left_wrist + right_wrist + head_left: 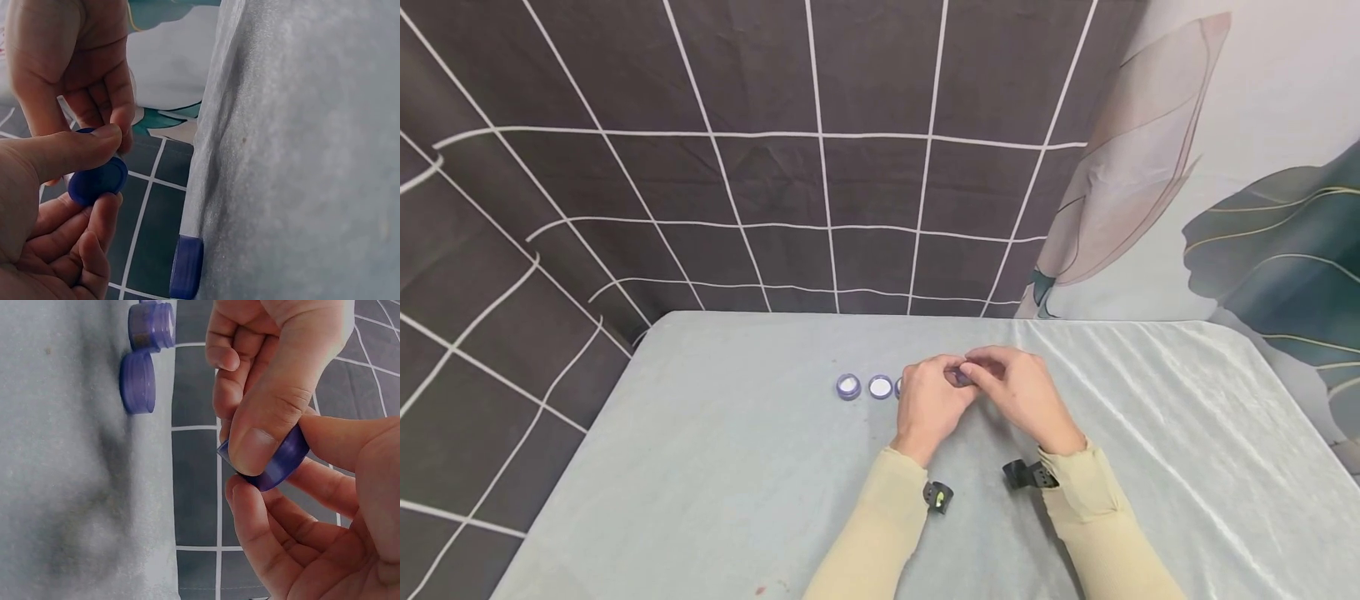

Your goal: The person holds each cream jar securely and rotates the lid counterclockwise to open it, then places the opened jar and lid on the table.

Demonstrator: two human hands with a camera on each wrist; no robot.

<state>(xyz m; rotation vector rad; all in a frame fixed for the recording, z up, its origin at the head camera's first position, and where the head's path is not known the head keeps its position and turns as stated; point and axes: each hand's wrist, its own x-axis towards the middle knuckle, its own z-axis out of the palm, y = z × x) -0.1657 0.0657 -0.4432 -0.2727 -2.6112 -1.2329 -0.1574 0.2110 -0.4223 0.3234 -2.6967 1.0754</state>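
A small round purple lid-like piece [284, 464] is between both hands, its exact kind partly hidden by fingers. My left hand [931, 398] pinches it, thumb laid across its flat face in the left wrist view, where the piece [99, 181] looks dark blue. My right hand [1021, 392] grips its edge from the other side with thumb and fingers. A pointed, clear-looking edge shows by the thumb in the right wrist view. Left of the hands stand a purple jar [848, 387] and a purple round piece with a white inside [880, 387]; a third is mostly hidden behind my left hand.
A pale, velvety cloth [715, 450] covers the table. Dark cloth with a white grid [760, 183] hangs behind and at left, a floral curtain [1157, 167] at right. Each wrist wears a black device [938, 497]. The right wrist view shows a threaded purple jar [150, 328].
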